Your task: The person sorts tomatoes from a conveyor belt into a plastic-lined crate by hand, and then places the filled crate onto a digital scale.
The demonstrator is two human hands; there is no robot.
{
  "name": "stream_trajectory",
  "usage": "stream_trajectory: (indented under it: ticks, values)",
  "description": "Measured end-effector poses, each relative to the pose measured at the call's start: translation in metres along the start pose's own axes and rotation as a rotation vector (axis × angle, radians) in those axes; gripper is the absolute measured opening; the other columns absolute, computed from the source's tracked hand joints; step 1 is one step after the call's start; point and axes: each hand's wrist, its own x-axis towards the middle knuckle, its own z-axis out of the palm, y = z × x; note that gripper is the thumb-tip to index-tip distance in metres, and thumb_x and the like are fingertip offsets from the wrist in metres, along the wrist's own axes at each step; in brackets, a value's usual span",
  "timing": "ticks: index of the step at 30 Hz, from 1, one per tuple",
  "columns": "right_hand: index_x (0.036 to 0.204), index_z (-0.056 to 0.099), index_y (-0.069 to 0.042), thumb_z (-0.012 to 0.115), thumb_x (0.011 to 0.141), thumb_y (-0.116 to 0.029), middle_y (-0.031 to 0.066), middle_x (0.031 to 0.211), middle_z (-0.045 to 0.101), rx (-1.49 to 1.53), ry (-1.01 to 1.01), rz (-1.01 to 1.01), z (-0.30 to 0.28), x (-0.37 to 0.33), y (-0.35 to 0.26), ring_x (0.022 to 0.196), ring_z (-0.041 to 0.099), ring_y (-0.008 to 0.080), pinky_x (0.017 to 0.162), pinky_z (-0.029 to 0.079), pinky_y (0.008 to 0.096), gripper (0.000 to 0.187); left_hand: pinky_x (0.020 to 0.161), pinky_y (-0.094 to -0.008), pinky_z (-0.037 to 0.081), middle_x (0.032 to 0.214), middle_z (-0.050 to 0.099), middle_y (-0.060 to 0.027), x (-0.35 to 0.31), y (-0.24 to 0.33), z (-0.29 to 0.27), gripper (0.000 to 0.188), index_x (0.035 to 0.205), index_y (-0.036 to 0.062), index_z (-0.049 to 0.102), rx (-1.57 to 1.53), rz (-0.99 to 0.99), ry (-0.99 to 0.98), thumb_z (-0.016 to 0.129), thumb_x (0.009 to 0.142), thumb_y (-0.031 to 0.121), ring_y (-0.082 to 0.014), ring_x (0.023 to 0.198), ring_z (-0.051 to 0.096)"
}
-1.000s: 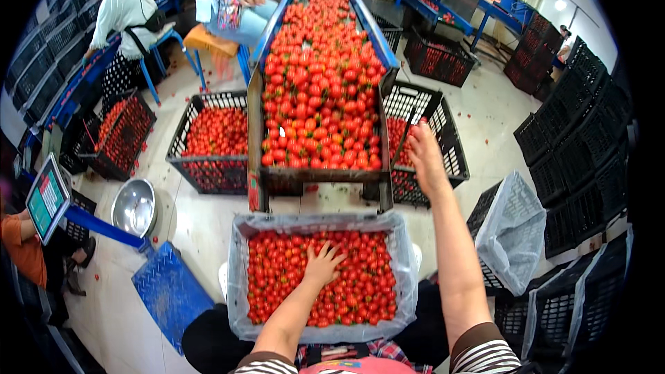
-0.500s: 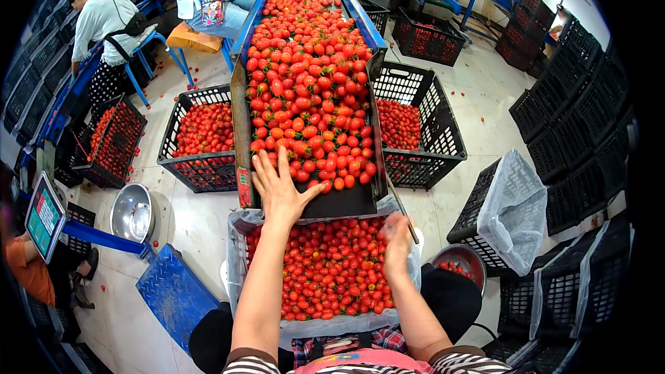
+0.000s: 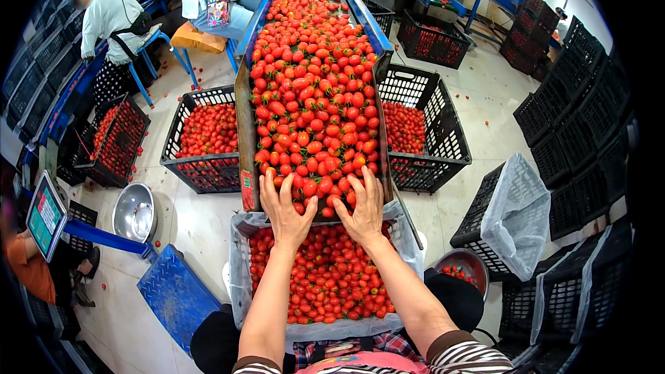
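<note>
Since half a second ago: right hand (image 3: 364,208) moved from below the chute's (image 3: 246,145) right corner onto its mouth, opposite the left hand (image 3: 285,211), which shifted slightly toward mid-chute. Both now have fingers spread and curved over loose tomatoes (image 3: 312,118), cupping rather than clamped, with a gap between the hands. Fruit fills the chute right down to its mouth; lined crate (image 3: 412,263) sits just below the mouth, more tomatoes inside.

Doing it well, my read: fingers loose, palms low, brake the pile evenly across the chute's width. Don't squeeze; skins likely bruise. Watch that middle gap, fruit could run through. Small lots over the lip keep the drop soft.

Other diffs: bare dark strip at chute end is now mostly covered by fruit and hands. Black crates left (image 3: 215,173) and right (image 3: 429,166) of chute look unchanged.
</note>
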Motion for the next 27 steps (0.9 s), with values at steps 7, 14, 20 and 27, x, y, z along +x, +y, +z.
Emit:
stream_trajectory:
  ticks: [7, 14, 20, 27]
  values:
    - [0.122, 0.054, -0.008, 0.067, 0.084, -0.030, 0.0145, 0.130, 0.046, 0.136, 0.050, -0.023, -0.004, -0.002, 0.005, 0.129, 0.037, 0.0333, 0.107, 0.027, 0.0514, 0.046, 0.111, -0.0535, 0.017, 0.143, 0.034, -0.0166, -0.007, 0.001, -0.005, 0.030, 0.103, 0.0107, 0.062, -0.054, 0.114, -0.021, 0.070, 0.077, 0.022, -0.0413, 0.136, 0.023]
    - [0.102, 0.062, -0.005, 0.069, 0.081, -0.025, 0.0111, 0.115, 0.055, 0.092, -0.167, -0.018, -0.010, 0.011, -0.007, 0.118, 0.046, 0.0308, 0.101, 0.034, 0.0454, 0.030, 0.112, -0.0535, 0.015, 0.142, 0.042, -0.0139, -0.004, -0.001, -0.004, 0.024, 0.103, 0.0113, 0.066, -0.012, 0.076, -0.181, 0.069, 0.080, 0.020, -0.0369, 0.137, 0.027]
    - [0.116, 0.061, -0.005, 0.065, 0.084, -0.032, 0.0145, 0.131, 0.046, -0.095, -0.082, -0.042, -0.002, 0.031, -0.015, 0.130, 0.036, 0.0360, 0.105, 0.027, 0.0501, 0.042, 0.110, -0.0572, 0.019, 0.151, 0.023, -0.0198, 0.035, 0.000, 0.007, 0.053, 0.131, 0.0126, 0.054, 0.159, -0.025, -0.109, 0.067, 0.082, 0.027, -0.0460, 0.139, 0.015]
    - [0.112, 0.060, -0.007, 0.065, 0.085, -0.032, 0.0136, 0.119, 0.054, 0.007, 0.059, 0.081, -0.007, 0.026, -0.019, 0.123, 0.042, 0.0309, 0.105, 0.029, 0.0464, 0.037, 0.106, -0.0472, 0.028, 0.138, 0.045, -0.0149, 0.015, -0.009, -0.006, 0.038, 0.118, 0.0111, 0.061, 0.017, 0.068, 0.012, 0.067, 0.081, 0.016, -0.0353, 0.131, 0.035]
